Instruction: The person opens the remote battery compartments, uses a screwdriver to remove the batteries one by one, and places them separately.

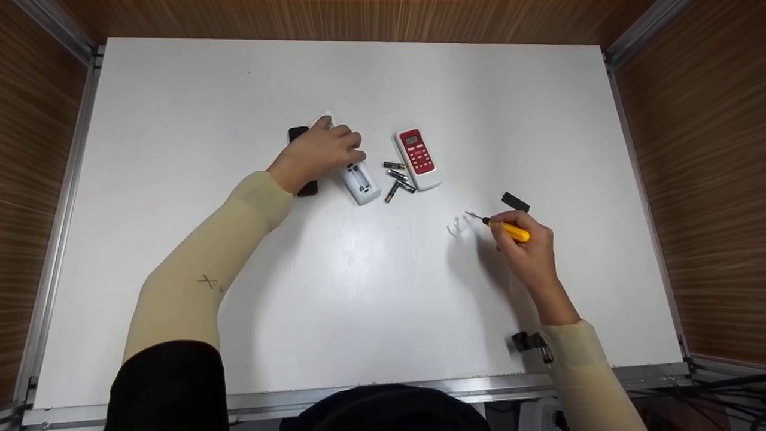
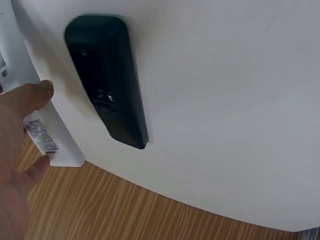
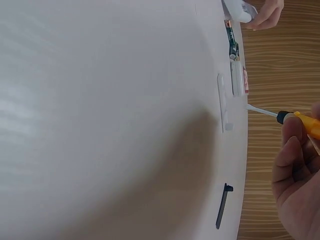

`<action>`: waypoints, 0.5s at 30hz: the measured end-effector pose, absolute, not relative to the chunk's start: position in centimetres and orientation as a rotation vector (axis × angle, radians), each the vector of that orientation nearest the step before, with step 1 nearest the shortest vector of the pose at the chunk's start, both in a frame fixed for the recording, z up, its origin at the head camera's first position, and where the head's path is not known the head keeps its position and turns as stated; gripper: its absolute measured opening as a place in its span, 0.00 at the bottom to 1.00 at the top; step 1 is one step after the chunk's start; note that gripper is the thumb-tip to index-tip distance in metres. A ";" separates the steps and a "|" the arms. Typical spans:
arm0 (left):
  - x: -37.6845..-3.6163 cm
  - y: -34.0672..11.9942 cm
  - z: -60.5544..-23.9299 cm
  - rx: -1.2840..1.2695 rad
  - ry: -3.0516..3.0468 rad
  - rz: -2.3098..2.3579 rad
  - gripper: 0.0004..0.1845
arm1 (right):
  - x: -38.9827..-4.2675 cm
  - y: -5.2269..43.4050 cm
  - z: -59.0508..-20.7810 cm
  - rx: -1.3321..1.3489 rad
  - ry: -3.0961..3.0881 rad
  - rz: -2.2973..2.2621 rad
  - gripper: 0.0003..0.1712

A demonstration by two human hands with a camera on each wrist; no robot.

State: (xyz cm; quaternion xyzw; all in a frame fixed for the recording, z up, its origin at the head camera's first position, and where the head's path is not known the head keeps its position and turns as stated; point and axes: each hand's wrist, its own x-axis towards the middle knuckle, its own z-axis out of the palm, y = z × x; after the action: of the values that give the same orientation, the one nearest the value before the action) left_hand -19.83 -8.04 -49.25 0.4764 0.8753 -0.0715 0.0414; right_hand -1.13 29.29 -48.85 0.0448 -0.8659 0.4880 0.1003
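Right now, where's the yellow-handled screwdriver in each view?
Head: the yellow-handled screwdriver is right of centre, gripped by the right hand, tip pointing left toward a small white cover.
Left wrist: not in view.
Right wrist: at the right edge, middle height, blade pointing left.
Shared landmark: the white cover, beside the tip in the head view and in the right wrist view.

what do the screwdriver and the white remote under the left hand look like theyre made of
Screwdriver: glossy yellow handle with a black collar, likely plastic; thin pale shaft, probably metal. The right hand grips it.
White remote: smooth matte white shell, likely plastic, with an open battery bay and a printed label; the left hand holds it.
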 end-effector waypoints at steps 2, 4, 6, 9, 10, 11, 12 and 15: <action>-20.2 -8.0 -49.4 1.470 2.663 -0.245 0.31 | -1.0 29.3 -48.8 0.128 -2.555 1.448 0.05; -20.5 -8.0 -49.5 1.480 2.651 -0.233 0.29 | -0.9 29.3 -48.7 0.124 -2.551 1.443 0.05; -20.7 -7.9 -49.6 1.480 2.641 -0.218 0.28 | -0.8 29.3 -48.7 0.122 -2.552 1.434 0.05; -20.8 -8.0 -49.9 1.481 2.636 -0.192 0.26 | -0.7 29.3 -48.6 0.119 -2.565 1.423 0.06; -20.8 -8.0 -50.0 1.483 2.636 -0.189 0.25 | -0.7 29.3 -48.6 0.118 -2.571 1.418 0.06; -20.8 -8.0 -50.1 1.486 2.636 -0.186 0.25 | -0.6 29.3 -48.6 0.119 -2.576 1.414 0.06; -20.7 -8.0 -50.2 1.492 2.638 -0.181 0.25 | -0.6 29.3 -48.6 0.117 -2.580 1.412 0.06; -20.5 -7.9 -50.5 1.510 2.651 -0.190 0.24 | -0.6 29.2 -48.6 0.109 -2.584 1.411 0.06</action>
State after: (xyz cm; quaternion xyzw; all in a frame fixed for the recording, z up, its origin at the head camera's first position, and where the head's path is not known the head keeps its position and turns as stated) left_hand -20.53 -7.92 -50.49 0.4934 0.8665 -0.0619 0.0425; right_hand -0.57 29.23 -48.64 0.0369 -0.8729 0.4766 0.0977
